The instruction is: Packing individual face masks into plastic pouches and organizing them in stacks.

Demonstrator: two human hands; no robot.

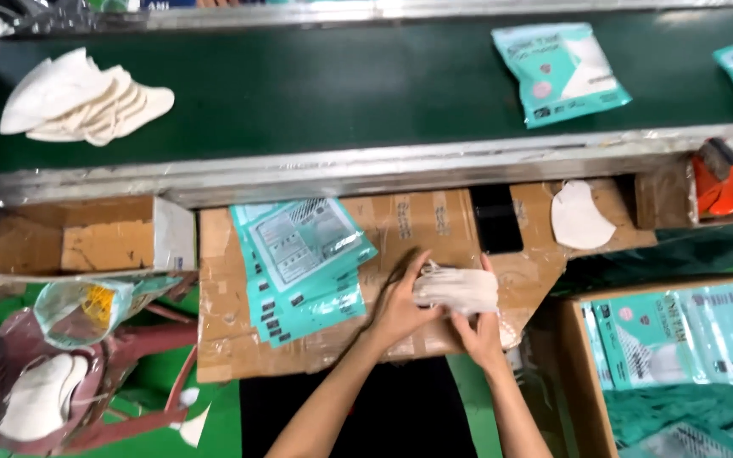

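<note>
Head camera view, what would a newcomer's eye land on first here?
Probably the two hands, left hand and right hand, gripping a small stack of white face masks over a taped cardboard worktop at centre. Just left of them lies a fan of teal pouches. Above runs a dark green conveyor belt, carrying a pile of loose white masks at its left and a filled teal packet at its right.

Brightness: even, moderately bright, overhead source.
Glare: hot streaks on the metal rail (400, 165) and on the plastic pouches (303, 254); white masks (86, 93) near clipped.
Shadows: soft, short, under the hands; dark gap below the cardboard.
Blur: slight motion softness overall, print unreadable.
Edges: mild bowing, corners softer.
</note>
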